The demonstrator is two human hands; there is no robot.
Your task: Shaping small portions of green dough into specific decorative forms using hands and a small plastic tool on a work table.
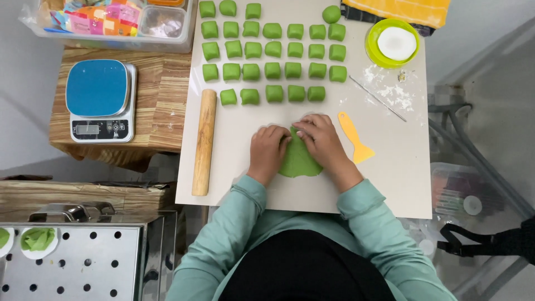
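Observation:
A flattened green dough sheet (pixel 298 163) lies on the pale work board (pixel 390 167). My left hand (pixel 267 150) rests on its left edge with fingers curled over the dough. My right hand (pixel 324 142) presses on its upper right edge, fingertips meeting the left hand's near the top of the sheet. Both hands pinch or fold the dough between them. Several green dough pieces (pixel 273 50) sit in rows at the far end of the board.
A wooden rolling pin (pixel 204 142) lies left of my hands. Right of them lie an orange plastic scraper (pixel 354 136) and a thin metal stick (pixel 378 98). A green bowl of flour (pixel 393 43), a blue kitchen scale (pixel 100 100) and a perforated steamer tray (pixel 72 262) stand around.

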